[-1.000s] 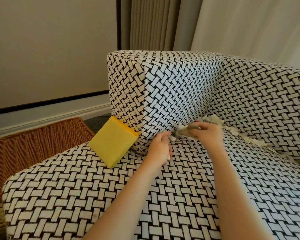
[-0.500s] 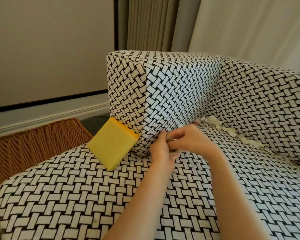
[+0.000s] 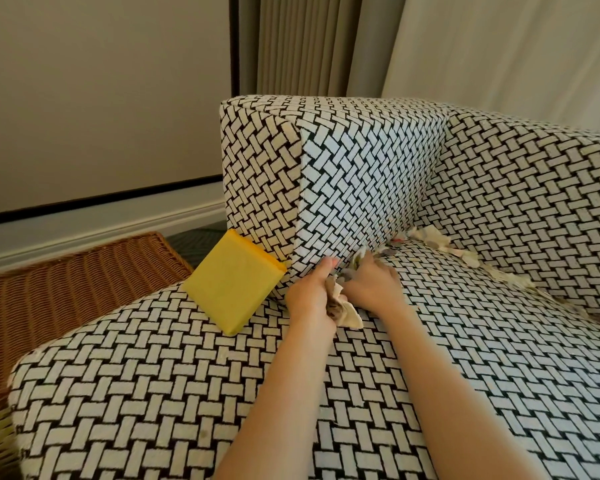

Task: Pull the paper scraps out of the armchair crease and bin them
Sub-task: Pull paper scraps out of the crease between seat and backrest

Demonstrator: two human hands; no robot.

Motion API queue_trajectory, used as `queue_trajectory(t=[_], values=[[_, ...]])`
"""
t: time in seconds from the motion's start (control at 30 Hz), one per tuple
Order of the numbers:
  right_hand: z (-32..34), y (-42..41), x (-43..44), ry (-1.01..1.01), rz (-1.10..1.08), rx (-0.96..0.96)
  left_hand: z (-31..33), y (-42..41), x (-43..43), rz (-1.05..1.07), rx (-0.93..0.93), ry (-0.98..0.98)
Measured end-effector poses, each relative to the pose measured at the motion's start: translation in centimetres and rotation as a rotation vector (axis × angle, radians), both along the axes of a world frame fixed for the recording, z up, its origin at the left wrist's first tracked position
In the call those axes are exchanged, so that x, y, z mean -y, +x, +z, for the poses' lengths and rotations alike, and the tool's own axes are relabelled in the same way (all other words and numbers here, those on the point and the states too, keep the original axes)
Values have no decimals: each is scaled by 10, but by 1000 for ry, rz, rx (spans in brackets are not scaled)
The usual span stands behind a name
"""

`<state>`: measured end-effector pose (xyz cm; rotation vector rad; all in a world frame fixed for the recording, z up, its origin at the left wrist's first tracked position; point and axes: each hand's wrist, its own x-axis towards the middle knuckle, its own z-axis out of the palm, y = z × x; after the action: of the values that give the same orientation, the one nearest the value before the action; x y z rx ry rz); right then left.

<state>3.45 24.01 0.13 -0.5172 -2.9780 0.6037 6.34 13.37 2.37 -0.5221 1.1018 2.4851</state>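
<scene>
The armchair point(image 3: 160, 393) has a black-and-white woven-pattern cover. Cream paper scraps point(image 3: 433, 239) line the crease between seat and backrest, trailing right toward the edge point(image 3: 510, 280). My left hand point(image 3: 309, 294) and my right hand point(image 3: 371, 285) meet at the base of the left armrest. Between them sits a bunch of crumpled scraps point(image 3: 343, 311), gripped by both hands. My left thumb points up against the armrest.
A yellow flat block point(image 3: 232, 285) leans against the armrest front on the seat. A brown wicker basket point(image 3: 66, 282) stands on the floor to the left. Wall, skirting and curtains rise behind the chair.
My right hand has come back from the crease to my left hand, and a bunch of scraps now shows between the two hands. The camera has moved closer.
</scene>
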Motion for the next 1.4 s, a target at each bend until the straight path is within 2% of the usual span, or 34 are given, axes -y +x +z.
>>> queue_trajectory(t=[0.27, 0.4, 0.63, 1.1, 1.4], values=[[3, -15, 3, 74, -176, -126, -3, -1, 0, -19, 24, 9], [4, -27, 0, 90, -236, -98, -6, -5, 0, -34, 28, 5], [7, -27, -2, 197, -120, 112, -8, -7, -1, -30, 20, 19], [-4, -38, 3, 200, -128, -7, -8, -6, 0, -41, -11, 30], [8, -31, 1, 88, -91, -33, -5, -8, -1, -50, 7, -6]])
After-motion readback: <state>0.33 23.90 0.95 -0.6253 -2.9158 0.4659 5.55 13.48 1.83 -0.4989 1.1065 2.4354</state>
